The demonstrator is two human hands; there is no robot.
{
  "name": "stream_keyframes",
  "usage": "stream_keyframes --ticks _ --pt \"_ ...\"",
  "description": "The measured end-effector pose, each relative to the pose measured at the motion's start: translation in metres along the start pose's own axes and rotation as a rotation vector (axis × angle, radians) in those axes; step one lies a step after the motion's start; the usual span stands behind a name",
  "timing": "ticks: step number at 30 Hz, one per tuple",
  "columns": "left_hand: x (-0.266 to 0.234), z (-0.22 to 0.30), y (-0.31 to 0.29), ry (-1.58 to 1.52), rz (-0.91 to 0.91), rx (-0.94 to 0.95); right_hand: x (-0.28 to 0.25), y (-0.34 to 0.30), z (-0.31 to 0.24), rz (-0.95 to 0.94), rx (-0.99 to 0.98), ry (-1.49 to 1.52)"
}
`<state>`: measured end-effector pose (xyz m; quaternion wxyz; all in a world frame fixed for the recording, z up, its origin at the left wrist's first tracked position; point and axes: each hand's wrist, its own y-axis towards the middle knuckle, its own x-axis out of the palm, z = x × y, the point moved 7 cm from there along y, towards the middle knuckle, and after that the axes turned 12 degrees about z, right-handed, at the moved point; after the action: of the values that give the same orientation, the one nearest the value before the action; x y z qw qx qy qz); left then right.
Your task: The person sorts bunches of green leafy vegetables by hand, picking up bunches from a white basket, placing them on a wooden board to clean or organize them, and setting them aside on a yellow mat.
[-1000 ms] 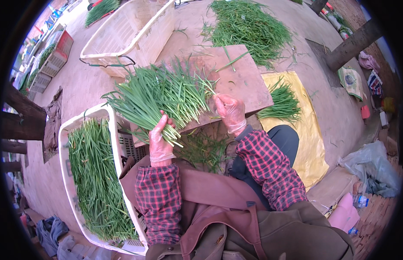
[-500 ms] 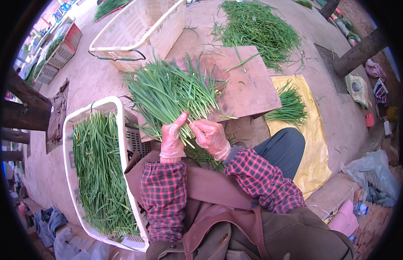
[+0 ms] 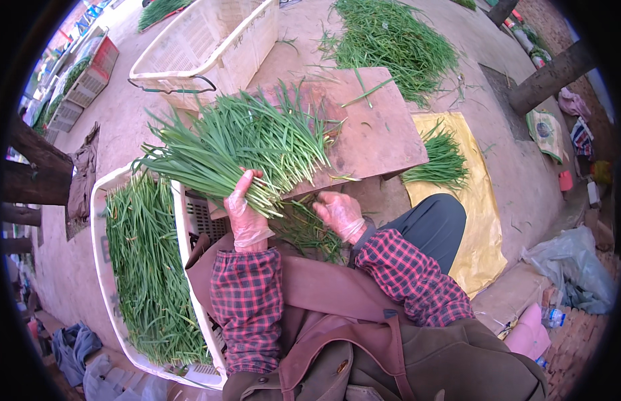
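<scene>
My left hand (image 3: pixel 247 219), in a thin clear glove, grips a bunch of garlic chives (image 3: pixel 202 166) by its pale stem ends, leaves pointing up and left. The bunch overlaps loose garlic chives (image 3: pixel 273 137) lying on a low reddish-brown board (image 3: pixel 380 137). My right hand (image 3: pixel 340 215), also gloved, is apart from the bunch, just off the board's near edge. Its fingers are curled closed, and whatever they may hold is hidden. Scraps of green leaves (image 3: pixel 310 230) lie below, between my hands.
At my left stands a white plastic crate (image 3: pixel 103 250) full of chives. Another white crate (image 3: pixel 240 63) stands beyond the board. A large pile of chives (image 3: pixel 397 53) lies on the floor at the back. A smaller bundle (image 3: pixel 437 160) rests on a yellow sack (image 3: pixel 474 247) at right.
My right hand has come away from the stems, moving right and down. The left hand has shifted slightly left with the bunch, which now stands out from the pile, leaning left.
</scene>
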<state>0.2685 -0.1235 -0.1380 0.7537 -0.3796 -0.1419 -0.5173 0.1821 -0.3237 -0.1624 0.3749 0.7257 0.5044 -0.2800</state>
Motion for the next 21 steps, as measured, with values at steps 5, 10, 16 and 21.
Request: stream_keyframes --ticks 5,10,16,21 --pt "-0.001 -0.013 0.000 0.037 -0.054 -0.106 -0.020 0.051 0.012 0.426 -0.036 -0.150" --pt "0.001 -0.017 0.003 0.032 -0.099 -0.110 0.007 0.069 0.052 0.253 0.064 -0.053" --pt "-0.001 -0.020 0.003 0.045 -0.056 -0.141 -0.006 0.076 0.071 0.274 0.247 0.340" --pt "-0.003 -0.023 0.005 0.048 -0.067 -0.150 -0.043 0.068 0.035 0.382 0.317 0.535"
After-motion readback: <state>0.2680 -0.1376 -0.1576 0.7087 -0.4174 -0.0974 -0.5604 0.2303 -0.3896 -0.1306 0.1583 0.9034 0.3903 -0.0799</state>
